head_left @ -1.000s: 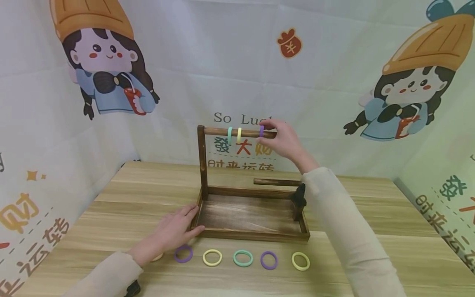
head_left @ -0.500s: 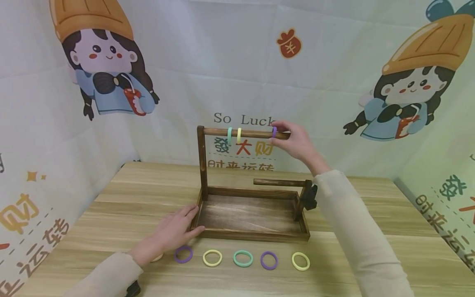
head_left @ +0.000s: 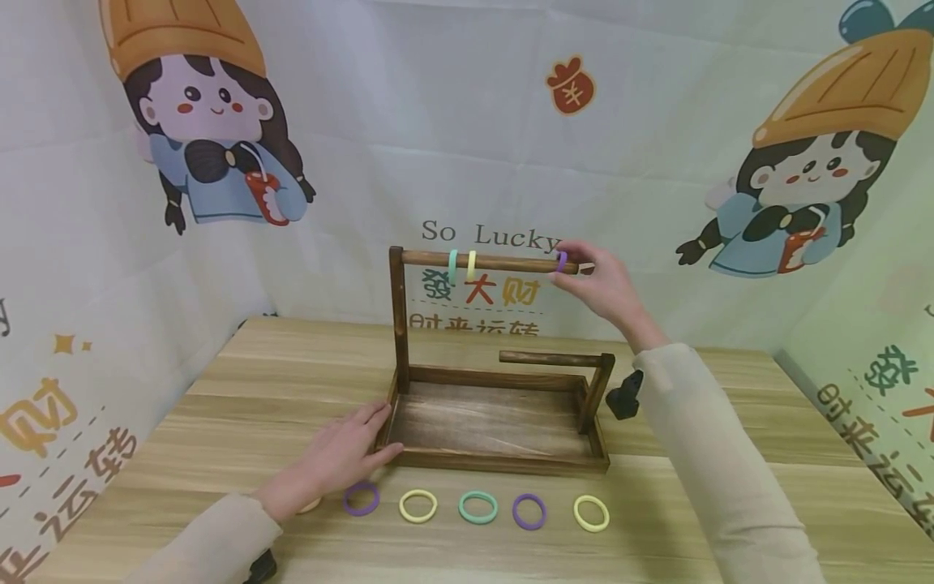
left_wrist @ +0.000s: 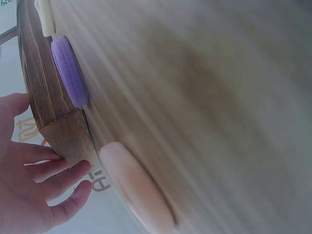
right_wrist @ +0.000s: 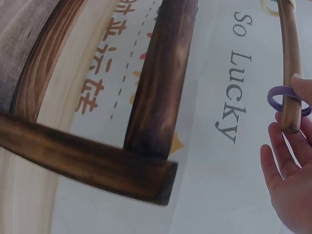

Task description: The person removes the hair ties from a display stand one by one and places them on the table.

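Observation:
My right hand (head_left: pixel 601 285) pinches a purple ring (head_left: pixel 562 262) between thumb and fingers. The right wrist view shows this ring around the upper wooden rod (right_wrist: pixel 291 53), close to its free end. Further left on that rod hang a green ring (head_left: pixel 452 268) and a pale yellow ring (head_left: pixel 471 266). My left hand (head_left: pixel 339 454) rests against the left end of the wooden stand's tray base (head_left: pixel 503 465), fingers extended. Under the left wrist a peach ring (left_wrist: pixel 136 187) lies on the table, mostly hidden in the head view.
In front of the stand lie a purple ring (head_left: pixel 359 513), a yellow ring (head_left: pixel 417 521), a green ring (head_left: pixel 477 521), another purple ring (head_left: pixel 529 527) and another yellow ring (head_left: pixel 592 530). A lower rod (head_left: pixel 550 358) juts leftward from the stand's right post (head_left: pixel 598 389). Printed cloth hangs behind.
My right hand has slid the purple ring rightward along the upper rod to near its free end. The left hand and the other rings have stayed put.

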`<state>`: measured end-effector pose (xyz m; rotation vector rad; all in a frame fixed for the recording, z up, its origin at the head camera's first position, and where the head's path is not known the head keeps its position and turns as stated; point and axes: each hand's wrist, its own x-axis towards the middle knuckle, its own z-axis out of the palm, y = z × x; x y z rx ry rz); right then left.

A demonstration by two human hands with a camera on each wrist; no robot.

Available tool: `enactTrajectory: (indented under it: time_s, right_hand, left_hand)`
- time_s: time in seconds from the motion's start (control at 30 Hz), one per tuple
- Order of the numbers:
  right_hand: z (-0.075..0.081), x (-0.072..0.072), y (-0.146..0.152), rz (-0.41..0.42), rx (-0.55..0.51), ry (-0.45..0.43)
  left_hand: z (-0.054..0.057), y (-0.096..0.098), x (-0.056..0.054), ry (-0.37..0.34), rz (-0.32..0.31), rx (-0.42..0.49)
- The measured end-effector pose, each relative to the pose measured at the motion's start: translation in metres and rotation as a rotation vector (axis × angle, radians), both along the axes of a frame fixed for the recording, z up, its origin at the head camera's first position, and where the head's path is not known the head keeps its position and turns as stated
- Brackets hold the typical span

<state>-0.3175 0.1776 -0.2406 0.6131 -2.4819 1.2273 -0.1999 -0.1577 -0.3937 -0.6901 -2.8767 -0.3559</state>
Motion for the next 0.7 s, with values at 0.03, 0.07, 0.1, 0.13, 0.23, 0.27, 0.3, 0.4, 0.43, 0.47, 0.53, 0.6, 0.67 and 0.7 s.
enactTrajectory:
  time_s: [0.03,0.07,0.1,0.13,0.23,0.27,0.3,0.4,0.43,0.47,0.53,0.6,0.67,0.7]
  right_hand:
    - [-0.001,0.0,0.002,0.002,-0.006,0.006]
    - [-0.001,-0.001,0.003,0.005,-0.008,0.014]
    - [-0.002,-0.001,0.004,0.004,-0.013,0.018]
    - [-0.003,0.0,0.006,0.001,-0.014,0.021]
    - [-0.005,0.0,0.009,0.002,-0.028,0.022]
    - [-0.005,0.0,0.01,0.002,-0.03,0.023]
    - [-0.006,0.001,0.012,0.004,-0.035,0.021]
    - [-0.008,0.002,0.015,0.006,-0.045,0.017]
    - [-0.009,0.002,0.016,0.005,-0.048,0.017]
    - [-0.01,0.002,0.017,0.002,-0.047,0.017]
    - [-0.012,0.003,0.019,-0.006,-0.048,0.02]
    - [-0.013,0.004,0.022,-0.018,-0.049,0.026]
    - [-0.015,0.005,0.024,-0.027,-0.058,0.033]
    - [-0.016,0.006,0.025,-0.027,-0.065,0.036]
  left_hand:
    - [0.0,0.0,0.0,0.003,-0.002,0.001]
    - [-0.001,0.0,0.0,0.007,-0.003,0.0]
    - [-0.001,0.0,0.0,0.01,-0.005,0.0]
    - [-0.001,0.0,0.0,0.011,-0.006,-0.001]
    - [0.0,-0.001,0.0,0.013,-0.012,-0.003]
    - [0.0,-0.001,0.0,0.014,-0.015,-0.005]
    - [0.0,-0.001,0.0,0.014,-0.018,-0.007]
    - [0.002,-0.001,0.0,0.013,-0.028,-0.012]
    - [0.002,-0.001,0.0,0.012,-0.029,-0.013]
    - [0.002,-0.001,0.001,0.01,-0.031,-0.014]
    - [0.003,-0.001,0.002,0.007,-0.033,-0.013]
    - [0.002,-0.001,0.002,0.003,-0.032,-0.012]
    - [0.002,-0.001,0.002,-0.001,-0.031,-0.007]
    - [0.002,-0.001,0.002,-0.002,-0.03,-0.006]
